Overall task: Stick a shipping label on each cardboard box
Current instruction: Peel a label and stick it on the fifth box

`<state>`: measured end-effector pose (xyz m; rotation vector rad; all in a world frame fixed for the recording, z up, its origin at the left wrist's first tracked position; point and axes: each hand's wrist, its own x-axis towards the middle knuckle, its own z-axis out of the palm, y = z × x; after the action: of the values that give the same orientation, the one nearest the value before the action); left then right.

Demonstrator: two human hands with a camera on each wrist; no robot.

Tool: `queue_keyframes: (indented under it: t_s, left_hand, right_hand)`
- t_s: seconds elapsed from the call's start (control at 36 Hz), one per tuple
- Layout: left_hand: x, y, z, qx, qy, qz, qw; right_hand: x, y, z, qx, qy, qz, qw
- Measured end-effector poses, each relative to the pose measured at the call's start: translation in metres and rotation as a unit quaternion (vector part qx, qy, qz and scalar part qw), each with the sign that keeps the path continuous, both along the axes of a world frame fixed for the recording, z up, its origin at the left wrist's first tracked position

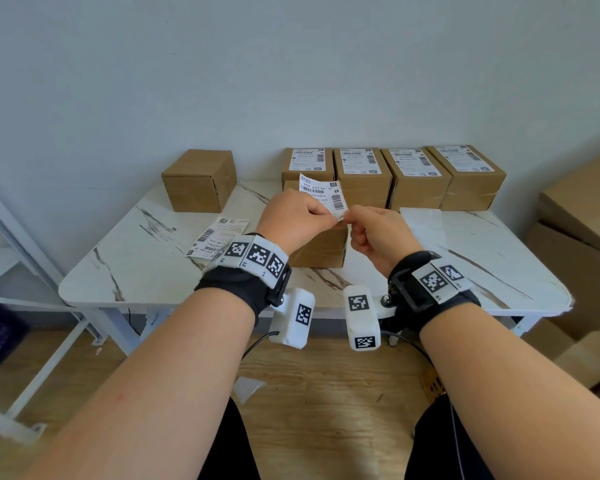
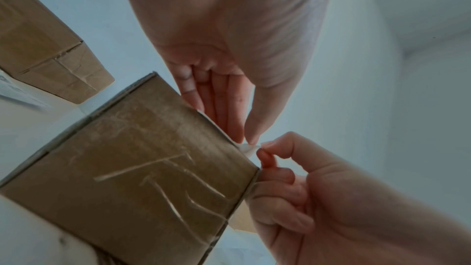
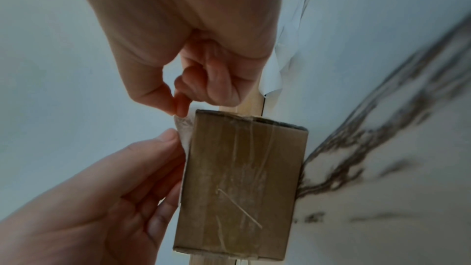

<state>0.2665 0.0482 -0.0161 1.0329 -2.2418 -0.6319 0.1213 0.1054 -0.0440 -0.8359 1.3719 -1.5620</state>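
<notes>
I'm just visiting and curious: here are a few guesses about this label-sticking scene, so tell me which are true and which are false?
1. Both hands pinch the same white shipping label. True: the left hand and the right hand meet at its lower corner.
2. Four brown cardboard boxes along the wall already carry labels. True, for example this labelled box.
3. The brown cardboard box standing apart at the left is labelled. False: no label shows on its top or visible sides.
4. The label in the hands is already stuck flat on a box. False: it stands up in the air above the plain cardboard box in front.
5. No spare labels remain. False: more printed labels lie on the white marble-patterned table.
</notes>
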Motion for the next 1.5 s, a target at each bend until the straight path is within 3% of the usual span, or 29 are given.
queue_keyframes:
  t_s: [0.44, 0.81, 1.06, 1.33, 1.5]
  left_hand:
    - [-0.004, -0.001, -0.001, -0.001, -0.028, 0.021, 0.999]
    - [-0.010, 0.006, 0.002, -0.071, -0.064, 0.037, 0.995]
    - [-0.017, 0.003, 0.003, -0.014, -0.044, 0.040, 0.998]
    - [-0.009, 0.006, 0.004, 0.049, 0.136, 0.059, 0.988]
    - [-0.007, 0.006, 0.009, 0.052, 0.196, 0.111, 0.973]
  right_hand:
    - [-0.001, 0.004, -0.002, -0.008, -0.003, 0.018, 1.000]
    - [-0.001, 0.008, 0.000, -0.009, -0.003, 0.033, 0.999]
    - [0.000, 0.008, 0.004, 0.014, 0.012, 0.009, 1.000]
    - [-0.002, 0.007, 0.009, 0.040, 0.092, -0.043, 0.994]
    - [-0.004, 0.006, 0.013, 0.026, 0.141, -0.094, 0.985]
